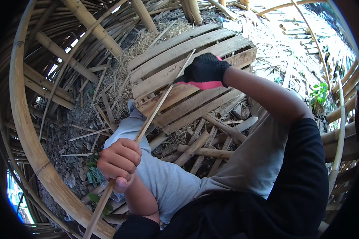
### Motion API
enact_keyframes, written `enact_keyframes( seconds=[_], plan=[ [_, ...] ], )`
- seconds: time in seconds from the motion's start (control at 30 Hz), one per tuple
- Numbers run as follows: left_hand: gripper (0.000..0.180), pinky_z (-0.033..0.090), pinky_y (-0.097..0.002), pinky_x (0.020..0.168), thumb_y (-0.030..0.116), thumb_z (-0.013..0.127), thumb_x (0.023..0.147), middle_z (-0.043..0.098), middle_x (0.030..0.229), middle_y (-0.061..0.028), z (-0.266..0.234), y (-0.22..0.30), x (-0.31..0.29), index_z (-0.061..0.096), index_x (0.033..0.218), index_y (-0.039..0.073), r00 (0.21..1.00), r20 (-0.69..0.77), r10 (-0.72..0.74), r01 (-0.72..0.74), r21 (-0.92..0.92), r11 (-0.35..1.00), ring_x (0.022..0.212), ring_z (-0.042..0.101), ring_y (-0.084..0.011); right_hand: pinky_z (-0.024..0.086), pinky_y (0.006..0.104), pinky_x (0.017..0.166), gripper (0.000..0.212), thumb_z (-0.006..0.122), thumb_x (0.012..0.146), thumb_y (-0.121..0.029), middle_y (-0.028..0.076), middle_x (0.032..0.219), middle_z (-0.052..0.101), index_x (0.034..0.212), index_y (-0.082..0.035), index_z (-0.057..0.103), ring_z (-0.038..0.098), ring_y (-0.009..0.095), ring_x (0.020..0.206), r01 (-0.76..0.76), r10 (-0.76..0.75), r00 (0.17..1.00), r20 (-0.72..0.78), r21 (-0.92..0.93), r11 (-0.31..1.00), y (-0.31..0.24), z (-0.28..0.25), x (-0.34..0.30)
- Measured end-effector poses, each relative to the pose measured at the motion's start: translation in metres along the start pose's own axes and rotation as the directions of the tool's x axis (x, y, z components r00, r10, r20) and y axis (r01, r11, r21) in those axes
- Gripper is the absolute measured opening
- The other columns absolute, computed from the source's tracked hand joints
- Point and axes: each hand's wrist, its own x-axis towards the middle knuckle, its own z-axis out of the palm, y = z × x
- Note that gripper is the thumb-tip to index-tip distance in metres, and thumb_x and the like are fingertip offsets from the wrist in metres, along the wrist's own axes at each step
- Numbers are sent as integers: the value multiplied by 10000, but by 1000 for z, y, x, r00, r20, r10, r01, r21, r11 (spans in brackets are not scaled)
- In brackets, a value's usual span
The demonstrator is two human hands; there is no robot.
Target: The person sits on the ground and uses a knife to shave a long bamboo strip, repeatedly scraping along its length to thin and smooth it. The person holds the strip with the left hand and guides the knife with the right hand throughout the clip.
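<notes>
A long, thin bamboo strip (159, 104) runs slantwise from the lower left up over a wooden slatted pallet (163, 55). My bare left hand (119, 163) is closed in a fist around its lower part, above my left thigh. Farther up, my right hand (205, 71), in a black and pink glove, is closed at the strip with its fingers against it. The glove hides most of those fingertips. Beyond the glove, the strip's far end shows above the slats. The pallet lies in front of me between my legs, tilted in view.
Cut bamboo pieces (193, 149) lie on the ground between my legs. A thick curved bamboo pole (28, 131) arches along the left. Straw (115, 85) and stacked bamboo surround the pallet's far side. Green leaves (319, 95) grow at right.
</notes>
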Motion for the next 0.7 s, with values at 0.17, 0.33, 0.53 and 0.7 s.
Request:
enact_keyframes(
  seconds=[0.17,0.33,0.53,0.7],
  plan=[
    [638,301,-280,405,267,588,1005,298,416,29,10,-8,6,325,447,105,999,52,5,-6,11,1000,325,321,-131,573,492,804,639,415,1022,-630,179,937,745,986,-105,778,717,383,922,-103,100,991,92,33,994,56,14,15],
    [627,290,-283,403,262,604,991,285,414,27,-2,4,-3,317,457,102,1000,-30,-6,7,20,1000,323,314,-138,568,463,841,570,423,1035,-566,167,951,748,965,-130,784,716,377,935,185,-181,982,-49,69,980,5,10,12],
    [634,273,-276,396,266,606,993,285,411,30,9,-6,7,317,453,103,1000,18,10,-10,-18,1000,323,307,-121,554,446,840,651,394,1005,-685,112,1019,765,1078,-169,784,723,314,954,-312,332,938,97,-176,934,96,32,27],
    [634,274,-278,399,263,602,997,275,412,31,1,0,0,321,452,105,999,-44,-8,7,-7,1000,318,292,-124,524,473,934,709,373,1001,-698,143,1048,752,1049,-120,780,693,394,1015,-20,19,999,51,26,999,45,28,27]
  ],
)
